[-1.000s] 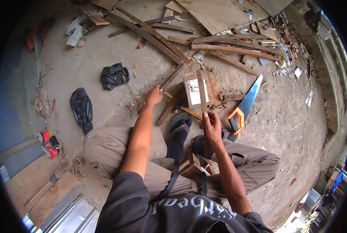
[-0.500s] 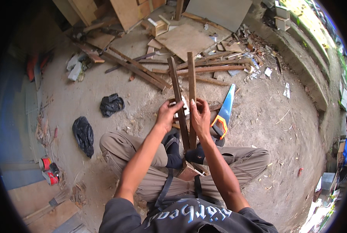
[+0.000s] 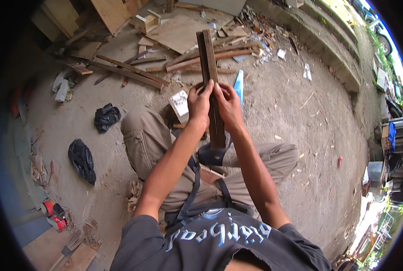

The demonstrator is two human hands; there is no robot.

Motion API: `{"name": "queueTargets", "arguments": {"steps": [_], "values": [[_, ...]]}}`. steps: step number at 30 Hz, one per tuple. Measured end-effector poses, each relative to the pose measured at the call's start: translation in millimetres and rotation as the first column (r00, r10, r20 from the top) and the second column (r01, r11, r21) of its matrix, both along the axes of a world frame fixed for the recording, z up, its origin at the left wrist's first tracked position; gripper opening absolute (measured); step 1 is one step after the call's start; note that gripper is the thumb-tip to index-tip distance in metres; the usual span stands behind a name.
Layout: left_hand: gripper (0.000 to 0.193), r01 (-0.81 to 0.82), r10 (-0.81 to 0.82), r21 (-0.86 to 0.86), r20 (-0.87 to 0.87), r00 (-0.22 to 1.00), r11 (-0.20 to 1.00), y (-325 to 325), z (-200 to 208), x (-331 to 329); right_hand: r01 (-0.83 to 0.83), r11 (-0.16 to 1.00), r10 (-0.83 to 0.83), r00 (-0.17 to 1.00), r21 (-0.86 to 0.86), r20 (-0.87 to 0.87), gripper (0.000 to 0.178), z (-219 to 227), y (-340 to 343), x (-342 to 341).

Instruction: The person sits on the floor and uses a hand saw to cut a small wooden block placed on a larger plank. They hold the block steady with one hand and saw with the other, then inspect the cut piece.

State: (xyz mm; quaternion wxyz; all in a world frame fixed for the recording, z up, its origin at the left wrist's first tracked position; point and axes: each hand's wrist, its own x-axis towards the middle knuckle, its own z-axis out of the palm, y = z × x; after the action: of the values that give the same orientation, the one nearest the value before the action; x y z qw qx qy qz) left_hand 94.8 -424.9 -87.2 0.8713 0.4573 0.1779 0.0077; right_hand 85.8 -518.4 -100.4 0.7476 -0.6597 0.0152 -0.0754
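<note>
Two dark brown wooden strips (image 3: 211, 58) are pressed side by side in front of me, their far ends almost level and their near ends above my feet. My left hand (image 3: 199, 106) is closed round them from the left, thumb on top. From the right, my right hand (image 3: 229, 107) grips them at the same height, its thumb beside the other. The undersides of the strips and several fingertips are hidden. Just beyond my right hand shows the blue blade of a handsaw (image 3: 239, 86); its handle is covered. A block with a white, speckled top (image 3: 179, 103) lies left of my left hand.
Several long wood pieces (image 3: 134, 74) lie scattered ahead, near a plywood sheet (image 3: 176, 34). Two black plastic bags (image 3: 82, 158) rest on the ground at left. A concrete ledge (image 3: 319, 45) runs along the right. Red cans (image 3: 52, 212) stand at lower left.
The two strips, apart at their far ends before, now lie together and are lifted off the spot between my feet. Both hands have moved farther forward with them. The view has shifted.
</note>
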Motion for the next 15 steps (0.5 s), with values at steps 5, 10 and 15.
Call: {"name": "queueTargets", "arguments": {"steps": [5, 10, 15], "values": [[0.021, 0.104, -0.105, -0.173, 0.003, 0.994, 0.979, -0.6, -15.2, 8.5, 0.031, 0.999, -0.026, 0.984, 0.027, -0.178, 0.040, 9.4, -4.0, 5.6], [0.020, 0.064, -0.079, -0.102, -0.148, 0.986, 0.993, 5.0, -18.4, 1.5, -0.020, 1.000, 0.027, 0.944, 0.023, -0.328, 0.051, -5.2, -6.2, 6.3], [0.023, 0.036, -0.051, -0.139, -0.112, 0.992, 0.990, 18.9, -46.6, 2.8, -0.070, 0.997, 0.070, 0.928, 0.014, -0.365, 0.052, -23.3, 2.7, 7.3]]}}
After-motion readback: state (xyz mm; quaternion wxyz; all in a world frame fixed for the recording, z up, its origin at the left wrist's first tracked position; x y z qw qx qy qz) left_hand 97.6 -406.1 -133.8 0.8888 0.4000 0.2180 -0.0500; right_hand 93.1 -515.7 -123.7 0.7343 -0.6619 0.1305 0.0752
